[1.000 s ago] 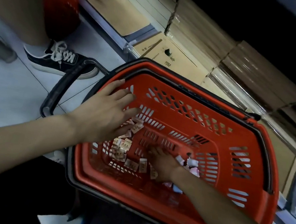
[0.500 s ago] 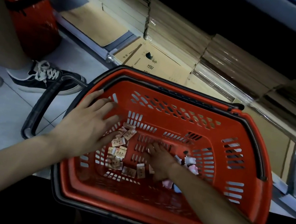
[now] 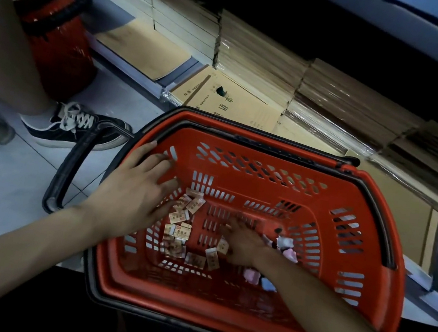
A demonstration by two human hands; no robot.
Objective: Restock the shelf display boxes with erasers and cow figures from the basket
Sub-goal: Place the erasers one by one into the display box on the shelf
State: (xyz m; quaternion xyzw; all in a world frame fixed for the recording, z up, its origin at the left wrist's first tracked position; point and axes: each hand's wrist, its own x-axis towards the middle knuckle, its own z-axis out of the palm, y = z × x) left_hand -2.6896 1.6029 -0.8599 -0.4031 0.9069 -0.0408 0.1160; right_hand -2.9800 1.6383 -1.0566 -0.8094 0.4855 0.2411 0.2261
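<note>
the left hand (image 3: 132, 198) is spread wide and flat over the left inner wall of the red basket (image 3: 261, 310), palm down, with the fingers fanned toward the upper right; nothing is gripped by it, and its fingertips lie just beside the nearest wrapped erasers (image 3: 180, 228). the right hand (image 3: 242, 245) is seen lower, at the centre of the frame, pressed down onto the basket floor with the fingers loosely extended; whether anything is pinched beneath it cannot be told, though an eraser is touched at its left edge. the erasers are scattered over the left part of the basket floor, each in a tan and white sleeve with small red print that is too small to be read. small pastel figures (image 3: 285, 248), pink, white and blue, are gathered just right of the right hand and partly hidden by the wrist. the basket's black handle (image 3: 68, 167) is folded out over the tiled floor at the left of the frame. above the basket, a brown notebook (image 3: 222, 100) on the low shelf is marked with large chinese characters, of which "语" and "本" can be made out. in the upper left, a second red basket (image 3: 50, 12) and a black sneaker (image 3: 80, 126) are seen
</note>
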